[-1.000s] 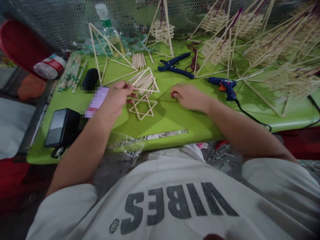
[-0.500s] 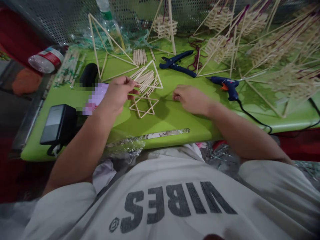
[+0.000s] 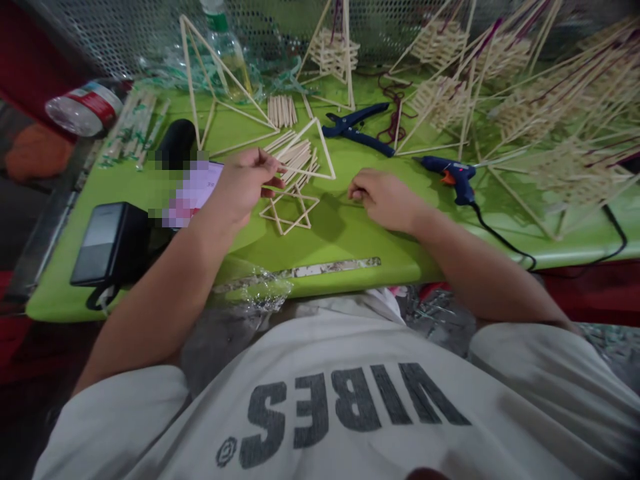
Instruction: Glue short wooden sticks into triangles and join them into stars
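My left hand (image 3: 253, 176) pinches one corner of a thin wooden stick triangle (image 3: 326, 150), holding it over a pile of loose sticks (image 3: 296, 155). A flat six-pointed stick star (image 3: 286, 222) lies on the green table (image 3: 350, 237), just in front of that hand. To the right, my right hand (image 3: 377, 197) is near the tabletop with its fingers curled together; whatever they may hold is too small to tell. A short bundle of sticks (image 3: 282, 111) stands behind the pile.
Blue cutters (image 3: 357, 127) and a blue glue gun (image 3: 457, 177) lie behind my right hand. Stick frames (image 3: 445, 100) crowd the back right. On the left are a phone (image 3: 197, 190), a black device (image 3: 107, 243), wrapped sticks (image 3: 133, 130) and a bottle (image 3: 85, 110).
My left hand and the triangle have shifted slightly to the right, and the triangle has turned a little. My right hand has barely moved. The camera view has shifted slightly.
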Demonstrator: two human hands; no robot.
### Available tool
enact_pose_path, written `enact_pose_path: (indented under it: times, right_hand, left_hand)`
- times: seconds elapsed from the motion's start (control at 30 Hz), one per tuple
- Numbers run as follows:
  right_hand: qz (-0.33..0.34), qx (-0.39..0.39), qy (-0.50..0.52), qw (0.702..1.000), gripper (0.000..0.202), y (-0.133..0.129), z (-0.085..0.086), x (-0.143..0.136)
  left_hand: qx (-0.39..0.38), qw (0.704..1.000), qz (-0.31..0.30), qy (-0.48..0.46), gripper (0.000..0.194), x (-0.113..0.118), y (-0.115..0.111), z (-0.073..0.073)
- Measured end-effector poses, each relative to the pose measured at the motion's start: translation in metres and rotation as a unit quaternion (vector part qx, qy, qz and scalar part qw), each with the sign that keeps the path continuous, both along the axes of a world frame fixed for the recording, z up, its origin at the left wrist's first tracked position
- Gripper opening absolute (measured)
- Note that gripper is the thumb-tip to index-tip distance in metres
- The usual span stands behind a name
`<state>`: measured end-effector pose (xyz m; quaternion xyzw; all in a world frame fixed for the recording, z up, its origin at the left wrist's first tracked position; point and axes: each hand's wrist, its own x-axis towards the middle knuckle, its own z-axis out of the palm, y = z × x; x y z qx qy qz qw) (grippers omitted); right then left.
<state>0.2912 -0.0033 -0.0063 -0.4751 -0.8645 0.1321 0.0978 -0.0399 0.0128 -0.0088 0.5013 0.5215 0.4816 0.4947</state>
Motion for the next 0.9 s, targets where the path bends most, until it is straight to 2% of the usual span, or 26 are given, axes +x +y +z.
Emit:
enact_pose_path:
  times: [0.1, 0.23, 0.3, 0.33, 0.4, 0.43, 0.5, 0.53, 0.57, 0.63, 0.7, 0.73, 0.8, 0.87, 0.9]
  right_hand:
    - [0.037, 0.009, 0.041, 0.998, 0.053, -0.007, -0.011, 0.008]
    - [0.157, -0.032, -0.012, 0.987, 0.081, -0.042, -0.021, 0.022]
    - [0.175, -0.024, -0.067, 0.982, 0.091, -0.07, -0.009, 0.034]
    - [0.162, -0.014, -0.1, 0.982, 0.087, -0.083, 0.002, 0.042]
    - [0.09, -0.009, -0.188, 0.978, 0.069, -0.104, 0.03, 0.056]
    - [0.039, 0.0, -0.233, 0.972, 0.071, -0.111, 0.045, 0.061]
    - [-0.031, 0.05, -0.275, 0.96, 0.075, -0.111, 0.065, 0.066]
    - [-0.036, 0.072, -0.274, 0.958, 0.073, -0.105, 0.068, 0.065]
    - [-0.017, 0.09, -0.259, 0.962, 0.07, -0.097, 0.067, 0.062]
    - [0.074, 0.087, -0.213, 0.97, 0.067, -0.077, 0.054, 0.05]
    - [0.183, 0.046, -0.188, 0.964, 0.079, -0.06, 0.038, 0.034]
    - [0.217, 0.021, -0.196, 0.956, 0.086, -0.055, 0.033, 0.028]
    - [0.224, -0.009, -0.235, 0.946, 0.08, -0.054, 0.033, 0.02]
    - [0.186, -0.012, -0.269, 0.945, 0.063, -0.06, 0.047, 0.022]
    - [0.167, -0.008, -0.282, 0.945, 0.065, -0.062, 0.056, 0.025]
  left_hand:
    - [0.005, 1.0, -0.002, 0.001, 0.029, -0.001, -0.002, 0.002]
    - [0.009, 1.0, 0.0, -0.008, 0.031, 0.0, -0.005, 0.002]
    - [0.011, 1.0, -0.011, -0.005, 0.03, 0.003, -0.007, 0.004]
    - [0.01, 1.0, -0.014, -0.001, 0.029, 0.004, -0.008, 0.005]
    - [0.003, 1.0, -0.01, 0.011, 0.028, 0.008, -0.011, 0.011]
    - [-0.004, 1.0, -0.007, 0.017, 0.027, 0.01, -0.013, 0.014]
    - [-0.015, 1.0, 0.0, 0.025, 0.026, 0.013, -0.016, 0.021]
    - [-0.018, 0.999, 0.004, 0.026, 0.026, 0.014, -0.017, 0.024]
    - [-0.019, 0.999, 0.008, 0.026, 0.026, 0.014, -0.018, 0.026]
    - [-0.02, 0.999, 0.017, 0.022, 0.026, 0.015, -0.018, 0.028]
    - [-0.019, 0.999, 0.022, 0.016, 0.025, 0.015, -0.018, 0.027]
    - [-0.019, 1.0, 0.02, 0.013, 0.025, 0.015, -0.017, 0.026]
    - [-0.018, 1.0, 0.014, 0.014, 0.025, 0.016, -0.017, 0.024]
    - [-0.012, 1.0, 0.006, 0.015, 0.025, 0.017, -0.018, 0.024]
    - [-0.009, 1.0, 0.005, 0.015, 0.026, 0.017, -0.019, 0.024]
